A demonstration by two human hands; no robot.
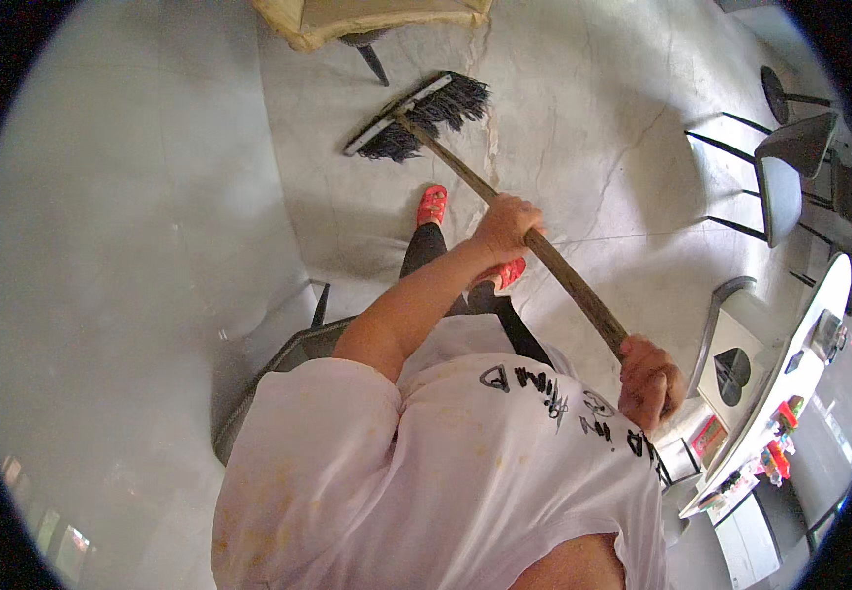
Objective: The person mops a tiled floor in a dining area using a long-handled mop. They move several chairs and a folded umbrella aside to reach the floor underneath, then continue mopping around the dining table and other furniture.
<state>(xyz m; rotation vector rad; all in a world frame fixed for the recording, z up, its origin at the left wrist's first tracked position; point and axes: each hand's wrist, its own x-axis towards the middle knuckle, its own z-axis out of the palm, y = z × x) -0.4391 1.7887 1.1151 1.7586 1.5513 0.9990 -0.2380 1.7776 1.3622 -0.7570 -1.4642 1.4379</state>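
A mop (426, 114) with black strands and a pale bar across its head rests on the concrete floor ahead of me. Its long wooden handle (577, 284) slants back to the right across my front. My left hand (509, 227) grips the handle partway down, with the arm stretched forward. Close to my chest, my right hand (651, 383) is closed around the handle's upper end. Below the mop head, my feet in red sandals stand apart, one sandal (432, 205) farther forward than the other (507, 273).
A pale wall (123, 221) runs along the left. Beside my left hip is a dark chair (271, 376). Past the mop stands a yellowish piece of furniture (389, 18) with a dark leg beneath. Chairs (780, 192) and a white table (802, 369) bearing several small items are on the right.
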